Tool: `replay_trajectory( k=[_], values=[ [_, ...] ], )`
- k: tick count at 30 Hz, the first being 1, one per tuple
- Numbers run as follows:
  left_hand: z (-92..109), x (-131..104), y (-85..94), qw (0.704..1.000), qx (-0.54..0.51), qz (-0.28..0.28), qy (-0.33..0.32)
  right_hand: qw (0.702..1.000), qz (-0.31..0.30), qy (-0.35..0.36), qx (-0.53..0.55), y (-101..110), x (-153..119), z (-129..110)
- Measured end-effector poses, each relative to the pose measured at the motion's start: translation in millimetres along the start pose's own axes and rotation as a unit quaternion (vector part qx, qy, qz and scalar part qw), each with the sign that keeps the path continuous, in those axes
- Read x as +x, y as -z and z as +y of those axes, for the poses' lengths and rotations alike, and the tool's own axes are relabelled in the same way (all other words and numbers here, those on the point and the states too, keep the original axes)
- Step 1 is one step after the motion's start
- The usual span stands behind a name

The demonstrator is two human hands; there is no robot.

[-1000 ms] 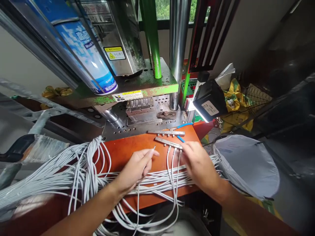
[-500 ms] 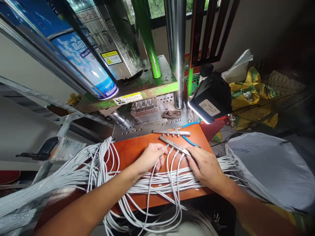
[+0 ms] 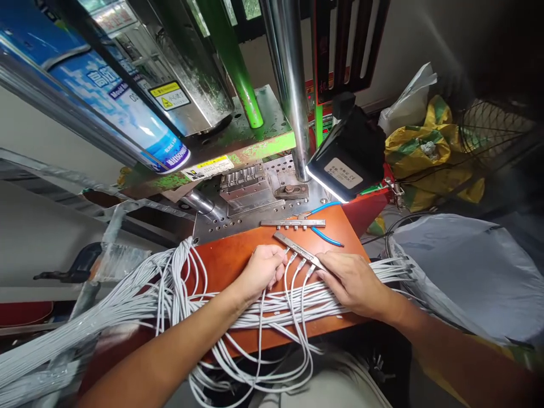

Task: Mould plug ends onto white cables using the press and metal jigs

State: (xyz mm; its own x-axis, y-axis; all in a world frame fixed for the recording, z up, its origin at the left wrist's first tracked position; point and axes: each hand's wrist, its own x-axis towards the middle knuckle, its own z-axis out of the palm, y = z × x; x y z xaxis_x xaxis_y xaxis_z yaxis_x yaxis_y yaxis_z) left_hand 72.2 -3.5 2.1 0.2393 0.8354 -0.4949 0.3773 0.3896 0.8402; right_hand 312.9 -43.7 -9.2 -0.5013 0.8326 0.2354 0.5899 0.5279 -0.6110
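My right hand [image 3: 351,280] grips the near end of a narrow metal bar [image 3: 297,249] between thumb and fingers. Several white cables [image 3: 302,300] hang from the bar, their clear plugs [image 3: 302,264] fitted along its lower edge. At the bar's far left end, my left hand [image 3: 267,266] pinches a cable close to its plug. Its fingertips hide most of that plug. Behind lies a second metal bar [image 3: 293,223] with small studs, apart from both hands. Pliers with blue handles [image 3: 327,237] rest beside it on the orange board [image 3: 229,249].
A press with a metal mould block [image 3: 246,192] stands behind the board. At its right hangs a lit black lamp [image 3: 348,153]. Bundled white cables [image 3: 176,277] cross the board and run left. A spray can [image 3: 140,119] is at upper left, a white bag [image 3: 463,272] at right.
The view has shifted slightly. My left fingers have closed in around the cable near the bar's far left end. My right hand keeps its hold on the bar.
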Motion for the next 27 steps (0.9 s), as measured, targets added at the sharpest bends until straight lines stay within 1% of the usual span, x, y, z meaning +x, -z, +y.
replay_trajectory(
  k=[2,3,5,6,7,8,9,10,11,12,13,14,16,18,22,24,27],
  values=[
    [-0.7,1.4,0.7,1.0,0.019,0.007,-0.008,1.0,-0.005,0.01,0.013,1.9,0.6,0.6],
    [0.9,1.6,2.7,0.999,0.034,0.001,-0.009,1.0,-0.006,0.013,0.015,2.2,0.9,0.4],
    [7.8,-1.1,7.1,0.998,0.062,-0.021,-0.005,1.0,0.006,0.006,0.004,1.4,1.4,-1.1],
    [12.6,-4.8,8.1,0.996,0.085,-0.019,-0.013,1.0,0.018,-0.003,-0.007,0.4,1.6,-2.4],
    [17.6,-10.2,7.2,0.991,0.128,0.01,-0.037,0.999,0.031,-0.014,-0.021,-1.0,1.7,-3.9],
    [22.2,-17.2,4.2,0.976,0.193,0.061,-0.078,0.998,0.042,-0.025,-0.033,-2.4,1.7,-5.4],
    [25.9,-25.2,-1.1,0.944,0.277,0.12,-0.135,0.997,0.05,-0.034,-0.042,-3.8,1.7,-6.8],
    [28.2,-33.6,-8.1,0.893,0.366,0.174,-0.196,0.997,0.054,-0.039,-0.047,-4.8,1.5,-7.9],
    [29.1,-41.3,-16.2,0.832,0.448,0.211,-0.252,0.997,0.052,-0.041,-0.049,-5.6,1.3,-8.7],
    [28.5,-47.7,-24.4,0.777,0.511,0.226,-0.291,0.997,0.049,-0.041,-0.048,-6.0,1.1,-9.2],
    [26.8,-52.1,-32.1,0.742,0.551,0.225,-0.307,0.997,0.046,-0.04,-0.047,-6.2,0.8,-9.4],
    [24.5,-54.2,-38.4,0.723,0.578,0.221,-0.308,0.997,0.044,-0.038,-0.046,-6.1,0.5,-9.3],
    [19.7,-53.0,-46.0,0.709,0.607,0.22,-0.283,0.997,0.042,-0.038,-0.044,-5.9,0.0,-8.7],
    [16.8,-48.6,-47.7,0.708,0.616,0.221,-0.267,0.998,0.039,-0.042,-0.036,-5.8,-0.4,-8.2],
    [15.6,-45.7,-48.1,0.71,0.588,0.226,-0.314,0.998,0.039,-0.039,-0.015,-5.7,-0.6,-8.3],
    [14.2,-45.5,-50.7,0.718,0.578,0.206,-0.328,0.999,0.043,-0.027,-0.012,-6.1,-1.0,-8.0],
    [11.3,-41.6,-56.0,0.733,0.576,0.175,-0.318,0.998,0.039,-0.03,-0.032,-7.6,-1.9,-5.8]
  ],
)
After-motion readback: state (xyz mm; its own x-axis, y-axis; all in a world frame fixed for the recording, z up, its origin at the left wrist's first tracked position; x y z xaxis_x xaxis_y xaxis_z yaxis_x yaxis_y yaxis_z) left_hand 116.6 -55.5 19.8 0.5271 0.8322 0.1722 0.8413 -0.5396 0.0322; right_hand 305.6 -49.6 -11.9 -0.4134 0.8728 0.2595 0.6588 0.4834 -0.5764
